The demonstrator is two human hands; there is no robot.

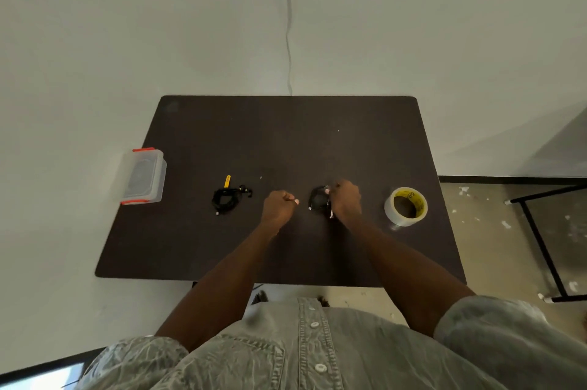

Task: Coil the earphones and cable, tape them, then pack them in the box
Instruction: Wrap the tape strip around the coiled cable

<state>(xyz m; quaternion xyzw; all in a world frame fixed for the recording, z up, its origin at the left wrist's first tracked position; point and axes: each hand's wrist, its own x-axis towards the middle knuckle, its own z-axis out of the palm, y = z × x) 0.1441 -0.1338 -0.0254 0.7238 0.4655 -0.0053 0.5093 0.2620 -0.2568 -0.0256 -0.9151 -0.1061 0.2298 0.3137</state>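
Observation:
My right hand (345, 201) grips a small coil of black wire (318, 199) just above the middle of the dark table (286, 142); a pale plug end sticks out at the coil's lower left. A short gap to the left, my left hand (279, 206) is curled into a fist, with nothing visible in it. A second black coiled bundle (226, 198) with a yellow strap lies on the table left of my left hand. A roll of clear tape (406, 206) with a yellow core lies flat to the right of my right hand. The clear plastic box (141, 176) with red clips sits closed at the table's left edge.
The table stands against a pale wall, with a thin cable (288, 24) running down the wall behind it. A black metal frame (540, 240) stands on the speckled floor to the right.

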